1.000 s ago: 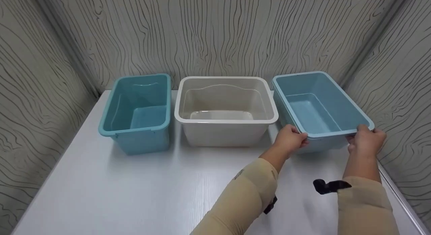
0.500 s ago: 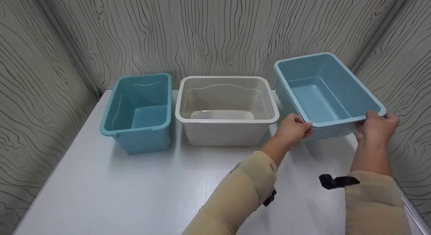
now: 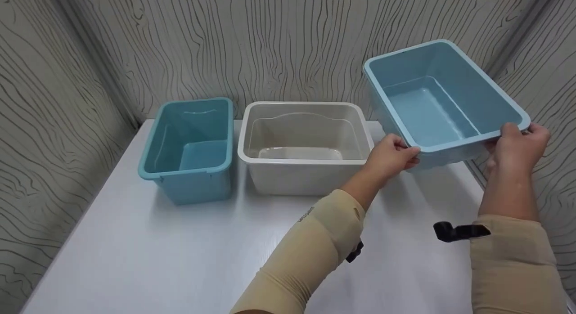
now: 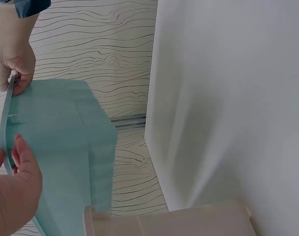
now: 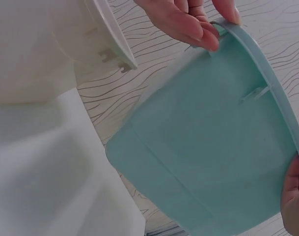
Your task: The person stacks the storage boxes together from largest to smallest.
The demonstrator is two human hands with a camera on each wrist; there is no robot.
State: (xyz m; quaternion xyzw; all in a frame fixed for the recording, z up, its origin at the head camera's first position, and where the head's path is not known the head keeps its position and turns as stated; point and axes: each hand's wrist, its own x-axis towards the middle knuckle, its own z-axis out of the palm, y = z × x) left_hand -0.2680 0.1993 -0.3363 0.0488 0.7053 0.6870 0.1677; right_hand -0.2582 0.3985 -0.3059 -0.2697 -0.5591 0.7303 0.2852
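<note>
A light blue plastic bin hangs in the air above the table's back right part, tilted with its right side higher. My left hand pinches the rim at its near left corner. At the near right corner my right hand grips the rim, thumb on top and fingers beneath. Both wrist views show the bin's outer wall, clear of the table, with a hand at each end of the rim. Inside, the bin's floor shows bare.
A white bin stands at the back middle, close to my left hand. Left of it is a teal bin. The white table meets wood-grain panels at the back and both sides.
Both hands have raised the light blue bin from near the table, upward and slightly right. Its right side has risen more, so it tilts. The other two bins stay put.
</note>
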